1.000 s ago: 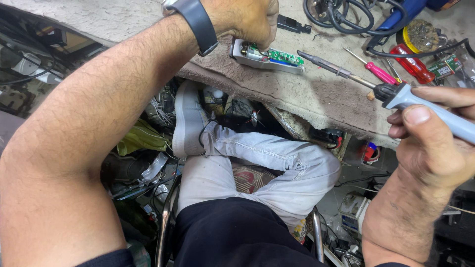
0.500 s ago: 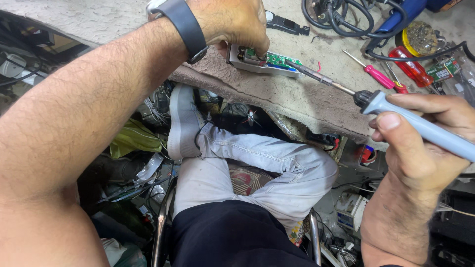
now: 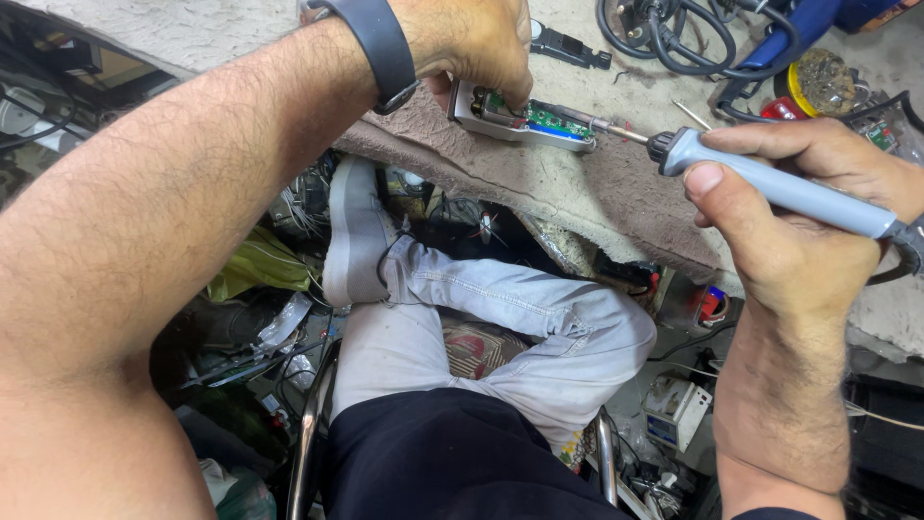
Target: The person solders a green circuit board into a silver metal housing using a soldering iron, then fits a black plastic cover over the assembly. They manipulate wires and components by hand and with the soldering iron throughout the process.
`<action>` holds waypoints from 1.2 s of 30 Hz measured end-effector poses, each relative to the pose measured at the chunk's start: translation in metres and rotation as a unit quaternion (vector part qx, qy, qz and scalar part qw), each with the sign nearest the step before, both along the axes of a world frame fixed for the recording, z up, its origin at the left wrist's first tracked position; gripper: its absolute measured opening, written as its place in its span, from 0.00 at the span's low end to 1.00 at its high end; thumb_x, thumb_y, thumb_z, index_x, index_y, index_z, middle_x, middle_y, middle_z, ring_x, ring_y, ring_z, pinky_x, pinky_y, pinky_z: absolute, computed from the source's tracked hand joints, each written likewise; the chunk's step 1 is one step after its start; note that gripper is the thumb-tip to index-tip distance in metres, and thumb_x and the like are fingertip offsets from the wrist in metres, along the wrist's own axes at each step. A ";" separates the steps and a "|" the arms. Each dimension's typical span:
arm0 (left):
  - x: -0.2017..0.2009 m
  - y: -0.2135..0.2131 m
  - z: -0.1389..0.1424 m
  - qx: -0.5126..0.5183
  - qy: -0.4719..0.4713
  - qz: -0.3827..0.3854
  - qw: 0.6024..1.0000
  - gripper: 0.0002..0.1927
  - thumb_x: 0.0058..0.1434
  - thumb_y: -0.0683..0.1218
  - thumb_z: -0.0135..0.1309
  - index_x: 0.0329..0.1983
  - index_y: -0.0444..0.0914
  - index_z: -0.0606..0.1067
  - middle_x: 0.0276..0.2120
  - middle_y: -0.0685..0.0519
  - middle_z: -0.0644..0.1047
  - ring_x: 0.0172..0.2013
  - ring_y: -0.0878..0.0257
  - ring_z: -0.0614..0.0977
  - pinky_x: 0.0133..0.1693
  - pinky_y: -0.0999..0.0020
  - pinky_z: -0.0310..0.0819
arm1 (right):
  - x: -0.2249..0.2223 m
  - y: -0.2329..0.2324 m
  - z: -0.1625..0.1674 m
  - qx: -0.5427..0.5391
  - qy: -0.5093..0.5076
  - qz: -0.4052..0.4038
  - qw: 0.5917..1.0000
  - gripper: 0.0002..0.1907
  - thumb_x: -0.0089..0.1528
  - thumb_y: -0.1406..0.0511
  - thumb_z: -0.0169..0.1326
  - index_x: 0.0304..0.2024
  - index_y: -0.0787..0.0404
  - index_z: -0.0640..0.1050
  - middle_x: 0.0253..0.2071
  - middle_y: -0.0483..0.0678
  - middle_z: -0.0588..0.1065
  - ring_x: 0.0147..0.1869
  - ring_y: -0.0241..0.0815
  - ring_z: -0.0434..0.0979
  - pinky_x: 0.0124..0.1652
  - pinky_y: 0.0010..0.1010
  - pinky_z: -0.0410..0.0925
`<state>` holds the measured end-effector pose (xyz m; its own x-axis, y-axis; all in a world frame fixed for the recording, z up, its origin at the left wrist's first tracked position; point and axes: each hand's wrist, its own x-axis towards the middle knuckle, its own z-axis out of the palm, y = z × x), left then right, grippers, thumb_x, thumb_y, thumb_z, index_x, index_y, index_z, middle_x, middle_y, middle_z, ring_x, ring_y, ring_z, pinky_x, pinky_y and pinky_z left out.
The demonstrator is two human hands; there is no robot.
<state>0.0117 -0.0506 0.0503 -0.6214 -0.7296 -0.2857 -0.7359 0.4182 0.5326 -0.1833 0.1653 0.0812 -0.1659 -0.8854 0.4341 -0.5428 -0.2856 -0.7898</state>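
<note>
- Left hand [image 3: 472,43] clamped down over the near end of a small white device casing [image 3: 520,123], fingers curled onto it, pinning it flat so the exposed green circuit board [image 3: 551,119] stays steady under the iron.
- Casing set on the brownish cloth pad [image 3: 558,183] along the near edge of the worktop [image 3: 183,34], close to the body, within easy reach of both hands.
- Right hand [image 3: 799,241] wrapped shut around the grey handle of a soldering iron [image 3: 770,183], thumb pressed near the collar for fine control, much like a pen grip.
- Iron held nearly level, metal tip [image 3: 616,130] aimed leftward at the right end of the circuit board, apparently touching or just beside it; exact contact too small to tell.
- Black wristband [image 3: 380,48] on the left forearm, arm stretched across from the near left side.
- Coiled black cables [image 3: 664,29] and a round yellow-rimmed tin [image 3: 826,82] at the far right of the worktop, well apart from the casing.
- Below the near edge, crossed legs in pale jeans [image 3: 510,308] and a grey shoe [image 3: 351,231], amid clutter on the floor.
</note>
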 end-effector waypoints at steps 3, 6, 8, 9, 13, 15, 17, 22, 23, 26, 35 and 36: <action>0.001 0.000 -0.002 -0.009 -0.003 -0.004 1.000 0.18 0.59 0.51 0.63 0.47 0.37 0.79 0.34 0.43 0.82 0.32 0.56 0.87 0.32 0.61 0.85 | 0.001 -0.002 -0.001 0.000 0.003 0.002 1.000 0.08 0.67 0.74 0.65 0.46 0.72 0.79 0.38 0.55 0.80 0.33 0.34 0.80 0.36 0.20 0.74; 0.001 -0.002 -0.003 -0.007 -0.001 -0.004 1.000 0.18 0.59 0.52 0.63 0.48 0.37 0.79 0.35 0.42 0.82 0.32 0.55 0.87 0.33 0.61 0.85 | 0.000 -0.002 0.000 0.006 0.009 0.002 1.000 0.08 0.67 0.74 0.65 0.45 0.72 0.79 0.38 0.55 0.80 0.33 0.34 0.80 0.36 0.20 0.74; -0.001 -0.004 -0.004 -0.001 -0.006 -0.004 1.000 0.19 0.59 0.51 0.63 0.48 0.36 0.79 0.35 0.42 0.82 0.32 0.54 0.87 0.33 0.60 0.85 | -0.002 -0.002 0.000 0.010 0.013 0.005 1.000 0.08 0.67 0.74 0.65 0.46 0.71 0.79 0.38 0.54 0.80 0.33 0.34 0.80 0.36 0.19 0.74; -0.003 -0.005 -0.004 0.001 -0.014 -0.007 1.000 0.19 0.59 0.51 0.63 0.49 0.35 0.78 0.36 0.41 0.82 0.32 0.53 0.87 0.32 0.59 0.85 | -0.002 -0.002 0.000 0.012 0.017 0.006 1.000 0.08 0.66 0.74 0.65 0.46 0.71 0.80 0.38 0.54 0.80 0.33 0.33 0.80 0.36 0.19 0.74; -0.007 -0.008 -0.009 0.007 -0.017 -0.001 1.000 0.20 0.59 0.50 0.62 0.50 0.33 0.78 0.36 0.39 0.81 0.33 0.51 0.87 0.32 0.58 0.86 | -0.006 -0.003 0.003 0.013 0.056 0.029 0.998 0.08 0.65 0.75 0.65 0.46 0.71 0.80 0.40 0.55 0.80 0.37 0.35 0.81 0.41 0.19 0.73; -0.009 -0.009 -0.011 -0.003 -0.017 -0.001 1.000 0.21 0.58 0.50 0.63 0.51 0.33 0.77 0.37 0.39 0.81 0.32 0.50 0.86 0.32 0.58 0.85 | -0.006 -0.003 0.005 0.012 0.064 0.051 0.997 0.08 0.64 0.76 0.65 0.45 0.71 0.80 0.41 0.55 0.80 0.41 0.35 0.82 0.44 0.18 0.73; -0.010 -0.010 -0.013 -0.008 -0.016 -0.001 1.000 0.22 0.58 0.50 0.63 0.51 0.33 0.78 0.36 0.38 0.81 0.32 0.51 0.86 0.32 0.58 0.85 | -0.006 -0.005 0.011 0.020 0.063 0.061 0.996 0.08 0.63 0.76 0.65 0.44 0.70 0.80 0.41 0.54 0.80 0.40 0.34 0.81 0.44 0.18 0.73; -0.013 -0.011 -0.018 -0.030 -0.028 0.004 0.999 0.22 0.57 0.49 0.64 0.50 0.32 0.78 0.36 0.36 0.81 0.30 0.50 0.86 0.30 0.58 0.85 | 0.001 -0.012 0.022 0.064 0.008 0.020 0.998 0.08 0.60 0.74 0.64 0.42 0.67 0.80 0.36 0.50 0.80 0.35 0.31 0.79 0.36 0.17 0.70; -0.014 -0.012 -0.019 -0.030 -0.028 0.006 0.999 0.22 0.56 0.49 0.64 0.49 0.31 0.78 0.35 0.37 0.80 0.30 0.51 0.85 0.30 0.58 0.85 | 0.004 -0.012 0.022 0.068 -0.010 0.013 0.998 0.08 0.60 0.73 0.63 0.41 0.66 0.80 0.36 0.49 0.80 0.34 0.30 0.79 0.34 0.17 0.70; -0.017 -0.015 -0.023 -0.027 -0.028 0.012 0.999 0.20 0.55 0.47 0.63 0.45 0.29 0.77 0.30 0.38 0.79 0.26 0.51 0.84 0.27 0.56 0.84 | 0.010 -0.010 0.022 0.068 -0.023 0.011 0.997 0.07 0.61 0.72 0.62 0.41 0.67 0.79 0.35 0.49 0.79 0.33 0.30 0.79 0.32 0.17 0.71; -0.031 -0.027 -0.034 0.025 -0.032 -0.008 0.999 0.10 0.53 0.44 0.59 0.21 0.35 0.74 0.12 0.51 0.66 0.14 0.59 0.71 0.18 0.55 0.70 | 0.018 -0.007 0.031 0.074 0.020 0.013 0.997 0.07 0.63 0.72 0.63 0.42 0.69 0.80 0.35 0.48 0.79 0.33 0.30 0.78 0.33 0.15 0.68; -0.032 -0.029 -0.036 0.012 -0.028 -0.007 0.999 0.10 0.53 0.44 0.60 0.21 0.35 0.74 0.12 0.50 0.67 0.14 0.60 0.70 0.17 0.57 0.67 | 0.020 -0.007 0.032 0.071 0.020 0.016 0.997 0.07 0.62 0.72 0.62 0.42 0.68 0.80 0.35 0.48 0.79 0.33 0.30 0.78 0.34 0.15 0.68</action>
<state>-0.0200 -0.0792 0.0145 -0.6141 -0.7130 -0.3383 -0.7592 0.4166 0.5002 -0.1638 0.1581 0.1136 -0.1208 -0.9433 0.3092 -0.5673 -0.1900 -0.8013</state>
